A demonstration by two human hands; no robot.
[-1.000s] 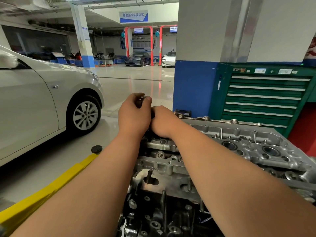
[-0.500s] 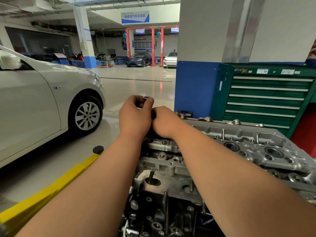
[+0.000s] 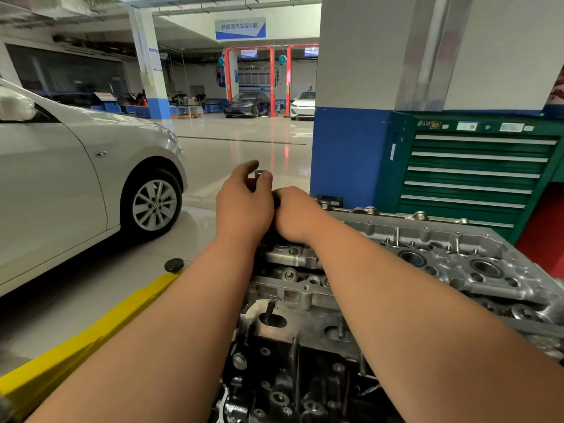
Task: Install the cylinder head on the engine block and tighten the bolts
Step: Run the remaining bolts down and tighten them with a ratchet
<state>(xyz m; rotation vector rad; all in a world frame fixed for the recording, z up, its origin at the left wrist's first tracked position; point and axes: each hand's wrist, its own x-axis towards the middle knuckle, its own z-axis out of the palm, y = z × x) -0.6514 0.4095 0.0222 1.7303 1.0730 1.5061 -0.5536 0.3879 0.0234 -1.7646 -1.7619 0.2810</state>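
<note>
steel tool end [image 3: 260, 174] pinched in left hand [image 3: 242, 206] grip; right hand [image 3: 297, 215] grip curled, contents hidden. keep it upright over cylinder head [image 3: 442, 257].

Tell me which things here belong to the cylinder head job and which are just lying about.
Job: cylinder head; engine block beneath it; metal tool at the head's far end; left hand and right hand, both on that tool.
Lying about: white car; green tool cabinet; yellow lift arm with black pad.
</note>
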